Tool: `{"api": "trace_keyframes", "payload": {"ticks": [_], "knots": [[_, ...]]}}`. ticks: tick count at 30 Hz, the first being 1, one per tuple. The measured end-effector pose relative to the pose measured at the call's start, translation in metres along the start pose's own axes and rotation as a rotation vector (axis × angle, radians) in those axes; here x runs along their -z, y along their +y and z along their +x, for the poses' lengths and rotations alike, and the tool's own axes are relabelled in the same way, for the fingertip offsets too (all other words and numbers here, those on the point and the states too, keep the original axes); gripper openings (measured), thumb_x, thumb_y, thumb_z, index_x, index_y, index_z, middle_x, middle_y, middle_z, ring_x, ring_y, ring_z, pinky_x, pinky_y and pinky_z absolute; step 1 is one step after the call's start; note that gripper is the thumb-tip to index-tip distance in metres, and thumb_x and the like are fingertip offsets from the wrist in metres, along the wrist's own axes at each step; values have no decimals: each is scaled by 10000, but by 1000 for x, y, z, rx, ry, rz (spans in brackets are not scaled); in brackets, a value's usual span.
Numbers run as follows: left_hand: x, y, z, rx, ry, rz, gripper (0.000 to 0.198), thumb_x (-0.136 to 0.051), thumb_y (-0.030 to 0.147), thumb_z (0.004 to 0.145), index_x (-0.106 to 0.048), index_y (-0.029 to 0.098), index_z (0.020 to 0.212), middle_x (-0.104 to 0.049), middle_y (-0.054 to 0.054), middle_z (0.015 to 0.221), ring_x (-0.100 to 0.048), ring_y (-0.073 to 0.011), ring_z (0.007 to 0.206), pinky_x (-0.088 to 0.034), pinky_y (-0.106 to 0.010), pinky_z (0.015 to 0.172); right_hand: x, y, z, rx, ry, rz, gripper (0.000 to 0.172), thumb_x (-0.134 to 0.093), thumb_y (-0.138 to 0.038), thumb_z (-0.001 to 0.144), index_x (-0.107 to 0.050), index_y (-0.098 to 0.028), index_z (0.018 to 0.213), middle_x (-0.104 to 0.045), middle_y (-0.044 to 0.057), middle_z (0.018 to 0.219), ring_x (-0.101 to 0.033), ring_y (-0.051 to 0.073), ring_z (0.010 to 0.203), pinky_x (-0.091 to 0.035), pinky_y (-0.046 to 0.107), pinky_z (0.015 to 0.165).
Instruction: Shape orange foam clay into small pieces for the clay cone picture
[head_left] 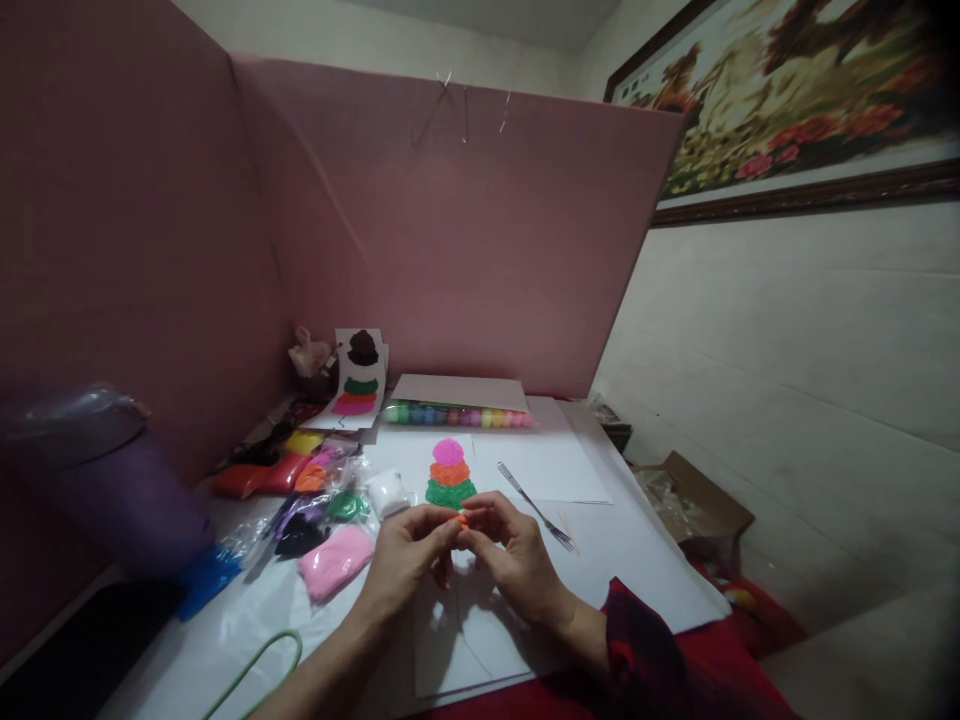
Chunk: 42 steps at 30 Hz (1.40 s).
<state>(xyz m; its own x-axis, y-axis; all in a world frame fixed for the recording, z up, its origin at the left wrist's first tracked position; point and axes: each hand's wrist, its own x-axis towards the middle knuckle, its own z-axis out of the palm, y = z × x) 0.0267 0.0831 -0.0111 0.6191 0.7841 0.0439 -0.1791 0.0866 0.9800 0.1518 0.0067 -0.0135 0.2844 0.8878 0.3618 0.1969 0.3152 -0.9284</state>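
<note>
My left hand (409, 550) and right hand (517, 558) are pinching orange clay (463, 521); farther, three layers (450, 473) are lying done, near paper (442, 665) is lacking colour.

Pink boards (465, 230) stand at back and left | thin wire hooks (465, 115) on the top edge | big flower picture (810, 110), brown frame, on the white wall (810, 320) | open brown box (709, 500) at right | purple cup-like tub (142, 490) at left, flat black thing (90, 640) near it

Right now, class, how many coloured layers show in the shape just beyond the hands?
3: pink layer farthest, orange layer in the middle, green layer nearest; more may be hidden.
</note>
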Motion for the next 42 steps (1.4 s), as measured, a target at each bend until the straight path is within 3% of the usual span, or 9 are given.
{"api": "trace_keyframes", "payload": {"ticks": [6, 10, 15, 18, 22, 28, 31, 38, 42], "knots": [[-2, 3, -1, -10, 5, 23, 251, -691, 356, 679, -638, 111, 695, -589, 1, 508, -480, -83, 351, -388, -191, 331, 0, -3, -1, 14, -42, -46, 47, -586, -199, 821, -581, -157, 842, -600, 5, 682, -567, 129, 597, -465, 235, 528], [-3, 9, -1, -71, 155, 26, 220, -708, 313, 659, -601, 121, 649, -556, 34, 495, -457, -64, 344, -365, -173, 327, -1, 1, 1, 32, 40, -30, 85, -588, -236, 826, -565, -161, 794, -552, -20, 641, -503, 97, 525, -446, 218, 492], [1, 18, -1, -56, 276, -67, 323, -712, 331, 660, -610, 124, 887, -616, 11, 595, -504, -87, 416, -414, -192, 361, 0, 10, 7, 0, 167, 104, 114, -599, -271, 820, -553, -168, 802, -531, -28, 623, -497, 97, 523, -433, 194, 445], [1, 18, -2, -20, 186, -57, 416, -727, 326, 648, -602, 110, 981, -630, -2, 618, -515, -95, 421, -426, -206, 367, 1, 8, 6, 13, 91, 130, 114, -568, -279, 845, -571, -167, 870, -585, 4, 699, -537, 108, 571, -455, 207, 481], [0, 10, -1, -9, -32, -9, 295, -704, 344, 678, -654, 94, 825, -616, -9, 566, -493, -82, 381, -408, -200, 352, 0, 1, 2, 37, -27, 99, 103, -573, -257, 841, -593, -170, 893, -591, 9, 705, -563, 127, 627, -476, 229, 537], [-1, 6, 0, -9, -1, 7, 260, -706, 361, 668, -636, 111, 678, -535, 31, 421, -463, -82, 332, -377, -178, 305, -1, 0, -1, 58, -30, -20, 112, -625, -175, 785, -576, -178, 887, -612, 7, 737, -580, 134, 654, -476, 222, 545], [-2, 7, 0, 14, -8, 2, 281, -705, 381, 662, -648, 107, 695, -559, 19, 458, -485, -90, 341, -399, -187, 304, -1, 0, -1, 80, -9, -19, 92, -591, -173, 809, -545, -183, 888, -589, -13, 676, -567, 123, 585, -472, 223, 518], [1, 6, 0, 82, -54, -69, 360, -669, 462, 681, -657, 110, 753, -607, -7, 559, -542, -107, 387, -449, -212, 341, 1, -5, -2, 180, -43, -168, 94, -539, -180, 846, -607, -174, 912, -618, 36, 766, -590, 158, 680, -480, 272, 620], [5, 2, 3, 69, -51, -80, 303, -721, 375, 654, -649, 105, 770, -622, -12, 570, -544, -107, 405, -448, -212, 361, 2, -3, -1, 199, -13, -225, 80, -550, -178, 837, -621, -169, 873, -612, 42, 776, -578, 160, 684, -476, 275, 623]]}}
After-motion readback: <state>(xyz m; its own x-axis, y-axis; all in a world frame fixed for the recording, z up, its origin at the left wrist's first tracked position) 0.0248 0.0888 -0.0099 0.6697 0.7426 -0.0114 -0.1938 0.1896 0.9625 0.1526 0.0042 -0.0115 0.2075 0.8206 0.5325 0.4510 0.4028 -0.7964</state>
